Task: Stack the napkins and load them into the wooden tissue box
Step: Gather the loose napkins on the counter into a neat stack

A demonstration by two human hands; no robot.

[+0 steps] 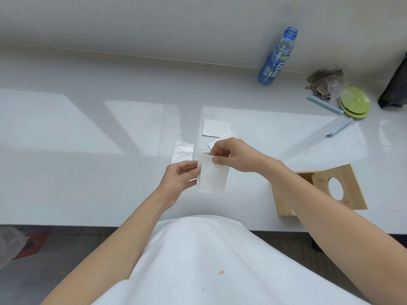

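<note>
both hands up over the counter (88, 172), left hand (179, 181) and right hand (231, 156) pinching a folded napkin (212, 178), more napkins (217, 128) lying behind, wooden box (319, 190) open off to the right

Home kitchen: white countertop (88, 172), plates (354, 102)

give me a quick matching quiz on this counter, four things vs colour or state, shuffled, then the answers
Things:
1 bottle
2 plates
3 box
4 napkin

Colour or state:
a green
b pinched by the left hand and the right hand
c blue
d wooden, with a round hole

Pairs: 1-c, 2-a, 3-d, 4-b
</note>
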